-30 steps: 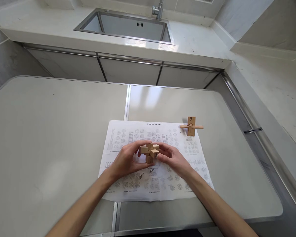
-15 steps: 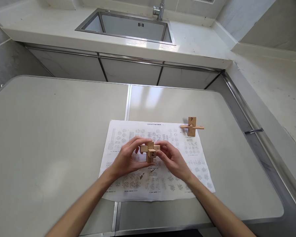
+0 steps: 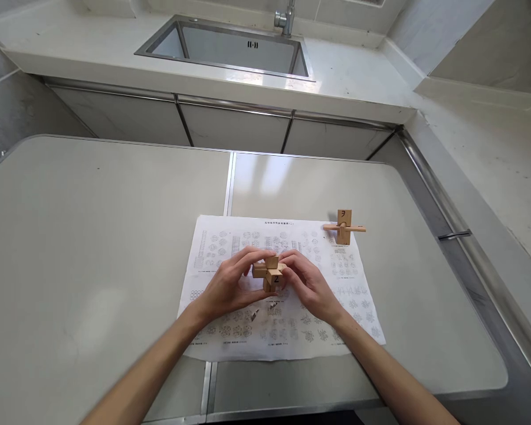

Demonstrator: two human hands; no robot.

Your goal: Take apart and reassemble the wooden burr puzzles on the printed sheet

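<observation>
Between my two hands is a wooden interlocking burr puzzle (image 3: 273, 276), its block ends sticking out on several sides and a black "2" written on the end facing me. My left hand (image 3: 228, 280) grips it from the left, fingers over the top block and thumb under the bottom one. From the right, my right hand (image 3: 308, 284) pinches the right-hand block, partly covering it. Under both hands lies a printed paper sheet (image 3: 292, 349) with rows of small puzzle drawings.
A second wooden puzzle (image 3: 344, 227), marked with a number and crossed by a thin bar, stands at the sheet's top right corner. The sheet lies on a pale folding table (image 3: 115, 236) with a metal seam. Behind it is a counter with a sink (image 3: 239, 50) and faucet (image 3: 287, 20).
The burr puzzle has turned slightly in my hands, its "2" end shifting a little right and down. My right fingers have moved slightly with it. The second puzzle has not moved.
</observation>
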